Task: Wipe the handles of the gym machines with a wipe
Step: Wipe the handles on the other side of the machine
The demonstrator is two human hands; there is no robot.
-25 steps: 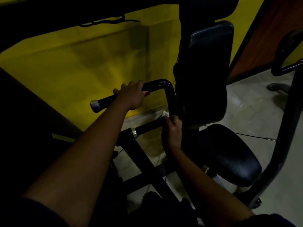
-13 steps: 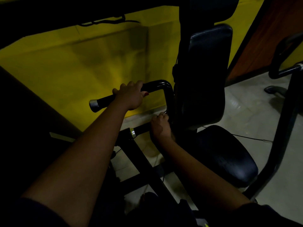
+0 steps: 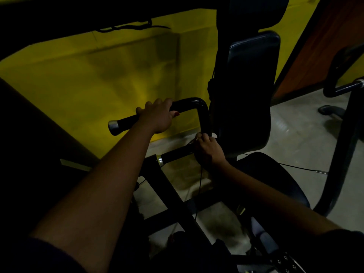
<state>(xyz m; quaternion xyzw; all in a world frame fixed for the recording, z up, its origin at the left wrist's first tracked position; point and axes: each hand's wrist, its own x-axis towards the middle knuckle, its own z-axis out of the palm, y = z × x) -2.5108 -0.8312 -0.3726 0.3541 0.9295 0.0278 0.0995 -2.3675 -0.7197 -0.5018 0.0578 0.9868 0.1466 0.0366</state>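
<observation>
- Left hand [image 3: 157, 117] is wrapped over the upper handle [image 3: 126, 123], fingers curled across its top and the thumb underneath; the silver end cap sticks out past the wrist side of the hand.
- Beyond this hand's knuckles the glossy black tube [image 3: 203, 115] bends and drops down.
- Right hand [image 3: 209, 149] sits below and to the right of the left, fingers curled round the foot of that tube where the lower handle [image 3: 177, 153] joins it.
- Only a small white corner of the wipe [image 3: 215, 136] shows, peeking out above the right hand's fingers and pressed to the tube.
- Just right of the right hand stands the dark back pad [image 3: 252, 85], with the seat [image 3: 275, 184] under the forearm.
- Behind both hands is a yellow wall [image 3: 88, 79].
</observation>
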